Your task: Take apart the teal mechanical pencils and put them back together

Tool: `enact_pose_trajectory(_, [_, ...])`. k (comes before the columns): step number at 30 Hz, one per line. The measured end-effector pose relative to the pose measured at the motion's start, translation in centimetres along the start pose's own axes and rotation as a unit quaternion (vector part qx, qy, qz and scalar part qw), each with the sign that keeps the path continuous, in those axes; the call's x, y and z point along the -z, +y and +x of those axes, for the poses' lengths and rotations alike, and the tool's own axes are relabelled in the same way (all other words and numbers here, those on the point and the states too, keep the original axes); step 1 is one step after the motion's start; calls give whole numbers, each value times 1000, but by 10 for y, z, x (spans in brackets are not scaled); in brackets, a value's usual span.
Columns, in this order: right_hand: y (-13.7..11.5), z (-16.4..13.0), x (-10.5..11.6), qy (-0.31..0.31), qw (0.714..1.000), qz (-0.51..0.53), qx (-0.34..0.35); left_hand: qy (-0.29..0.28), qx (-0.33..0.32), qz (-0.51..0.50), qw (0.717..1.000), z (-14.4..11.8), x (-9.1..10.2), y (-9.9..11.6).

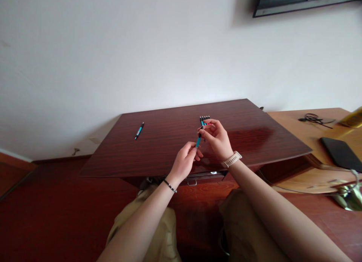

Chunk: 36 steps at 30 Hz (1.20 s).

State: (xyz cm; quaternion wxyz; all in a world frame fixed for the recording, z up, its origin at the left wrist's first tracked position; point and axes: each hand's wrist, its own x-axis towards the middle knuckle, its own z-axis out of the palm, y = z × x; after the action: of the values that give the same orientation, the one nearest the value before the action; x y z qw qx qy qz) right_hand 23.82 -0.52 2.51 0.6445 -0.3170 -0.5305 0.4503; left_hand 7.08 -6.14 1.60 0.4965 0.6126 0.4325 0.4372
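Note:
Between my two hands, above the dark red-brown table (166, 141), a blue and black pen (198, 141) is held at a slant. My left hand (185, 158) pinches its lower end between thumb and fingers. The fingers of my right hand (216, 137) are closed on its upper, black end. Just beyond my right hand lie several pens (204, 117) side by side, their lower parts mostly hidden behind that hand. Off to the left, another blue and black pen (139, 131) rests alone on the table.
A lighter wooden desk (285, 120) adjoins on the right, bearing a black cable (315, 119), a flat black device (341, 152) and a yellow object (352, 118). The white wall (141, 58) stands behind the table. A screen (305, 3) hangs at the upper right.

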Motion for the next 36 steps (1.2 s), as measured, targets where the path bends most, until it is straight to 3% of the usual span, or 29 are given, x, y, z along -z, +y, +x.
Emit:
enact_pose_trajectory(28, [-6,-3,1,37,988,86,-126,75,-71,4,995,4,8,4])
enact_pose_trajectory(36, [-6,-7,-1,-60,985,42,-158,122,-82,4,989,7,14,8])
